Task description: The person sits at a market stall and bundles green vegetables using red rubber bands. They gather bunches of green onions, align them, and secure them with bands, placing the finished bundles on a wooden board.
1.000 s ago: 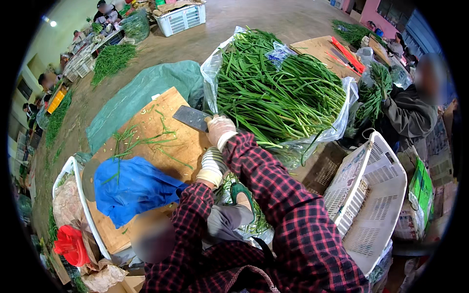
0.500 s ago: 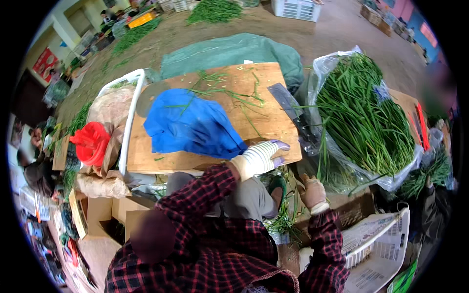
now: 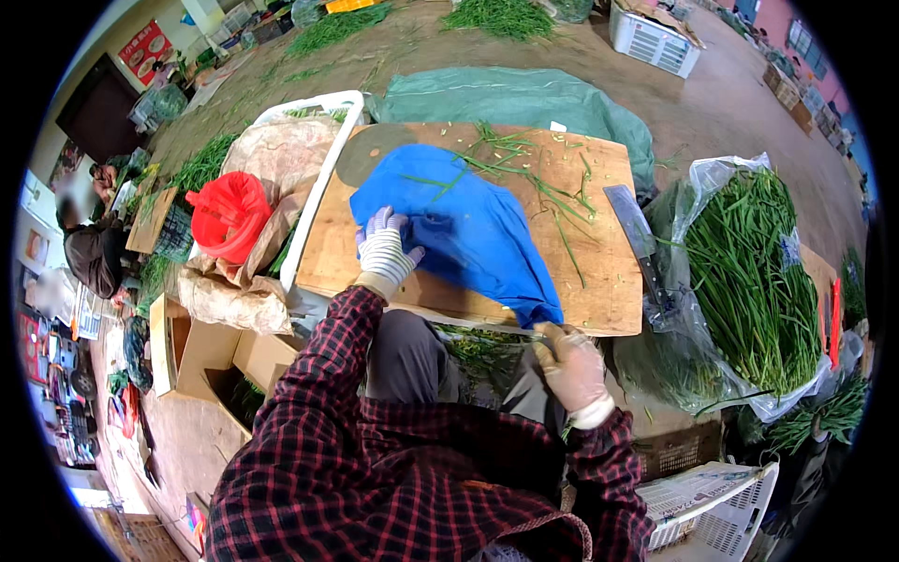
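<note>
My left hand, in a striped glove, lies with spread, slightly bent fingers on a crumpled blue cloth on the wooden board. My right hand, in a pale glove, has loosely bent fingers apart at the cloth's lower right end, touching or just beside it. Loose green stalks and small scraps lie on the board. A cleaver rests at the board's right edge, beside a plastic bag of long green leaves.
At left stand a white crate with sacks, a red bag and an open cardboard box. A green sheet lies beyond the board, a white basket stands lower right. Other people work at left.
The view has swung left. The cleaver, earlier in my right hand, lies at the board's edge. My left hand has moved left onto the cloth; my right hand has risen to its lower end.
</note>
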Motion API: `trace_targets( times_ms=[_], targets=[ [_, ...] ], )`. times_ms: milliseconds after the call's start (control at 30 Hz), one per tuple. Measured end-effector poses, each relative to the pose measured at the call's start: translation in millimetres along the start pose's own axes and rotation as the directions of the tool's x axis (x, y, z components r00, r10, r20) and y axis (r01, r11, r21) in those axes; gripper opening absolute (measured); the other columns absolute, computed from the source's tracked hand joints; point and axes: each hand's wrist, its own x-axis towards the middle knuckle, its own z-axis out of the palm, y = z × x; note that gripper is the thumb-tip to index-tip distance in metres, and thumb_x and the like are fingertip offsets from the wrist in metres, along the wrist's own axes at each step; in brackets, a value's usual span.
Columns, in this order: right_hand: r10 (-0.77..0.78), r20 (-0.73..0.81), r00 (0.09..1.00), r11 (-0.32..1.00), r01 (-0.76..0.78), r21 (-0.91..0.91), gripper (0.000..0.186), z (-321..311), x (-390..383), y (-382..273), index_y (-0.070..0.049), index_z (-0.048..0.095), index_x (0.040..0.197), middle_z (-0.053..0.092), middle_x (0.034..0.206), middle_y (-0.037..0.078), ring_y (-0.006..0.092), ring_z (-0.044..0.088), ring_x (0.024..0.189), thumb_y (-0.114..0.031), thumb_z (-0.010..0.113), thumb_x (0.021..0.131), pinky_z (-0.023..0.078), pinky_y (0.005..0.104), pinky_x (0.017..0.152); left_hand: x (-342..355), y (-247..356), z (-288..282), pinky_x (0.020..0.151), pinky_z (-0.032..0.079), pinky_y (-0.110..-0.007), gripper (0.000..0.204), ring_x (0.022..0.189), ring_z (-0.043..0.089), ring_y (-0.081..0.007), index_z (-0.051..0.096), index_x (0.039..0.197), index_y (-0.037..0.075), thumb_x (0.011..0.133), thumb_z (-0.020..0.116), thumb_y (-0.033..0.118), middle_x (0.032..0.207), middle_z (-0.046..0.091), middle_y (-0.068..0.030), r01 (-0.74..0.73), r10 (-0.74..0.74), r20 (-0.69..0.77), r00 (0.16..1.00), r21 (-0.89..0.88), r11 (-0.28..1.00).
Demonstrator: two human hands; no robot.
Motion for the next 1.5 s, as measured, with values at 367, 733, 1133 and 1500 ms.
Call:
trace_targets(
  times_ms=[367,733,1133,1500],
  targets=[
    [-0.047,0.057,0.997,0.956,0.062,-0.287,0.012,100.5,102.9,18.4,-0.010,0.064,0.083,0.063,0.080,0.012,0.0279,0.060,0.079,-0.017,0.056,0.078,0.047,0.0389,0.069,12.9,-48.0,11.9,0.095,0.030,-0.053,0.016,0.113,0.045,-0.0268,0.063,0.083,0.022,0.069,0.069,0.020,0.109,0.056,0.0025,-0.160,0.164,-0.014,0.986,0.157,0.975],
    [-0.315,0.641,0.700,0.810,-0.154,0.566,0.023,28.0,-48.1,-64.5,-0.007,0.063,0.099,0.063,0.092,0.012,0.0274,0.060,0.084,-0.026,0.060,0.086,0.048,0.0321,0.076,-142.7,-98.0,-195.8,0.075,0.049,-0.032,0.026,0.085,0.062,-0.0222,0.057,0.108,0.004,0.086,0.058,0.017,0.095,0.064,-0.0111,-0.082,0.494,0.701,0.515,-0.533,0.842],
    [-0.180,0.465,0.867,0.972,0.084,0.221,0.024,39.2,-8.0,-49.7,-0.008,0.064,0.099,0.063,0.084,0.016,0.0326,0.059,0.081,-0.026,0.057,0.084,0.047,0.0388,0.072,-109.3,3.7,-164.6,0.078,0.047,-0.034,0.030,0.090,0.061,-0.0307,0.056,0.112,0.003,0.085,0.058,0.015,0.098,0.062,-0.0153,-0.208,0.590,0.475,0.653,-0.636,0.743],
    [0.257,0.877,0.406,0.861,-0.508,-0.017,0.024,28.4,187.0,126.0,-0.006,0.066,0.097,0.065,0.082,0.010,0.0218,0.062,0.069,-0.024,0.051,0.090,0.048,0.0334,0.061,-88.0,-116.8,-135.6,0.075,0.046,-0.025,0.019,0.083,0.055,-0.0106,0.058,0.104,0.002,0.086,0.057,0.007,0.092,0.059,-0.0036,0.258,-0.237,0.148,0.960,-0.797,0.547]
  ],
)
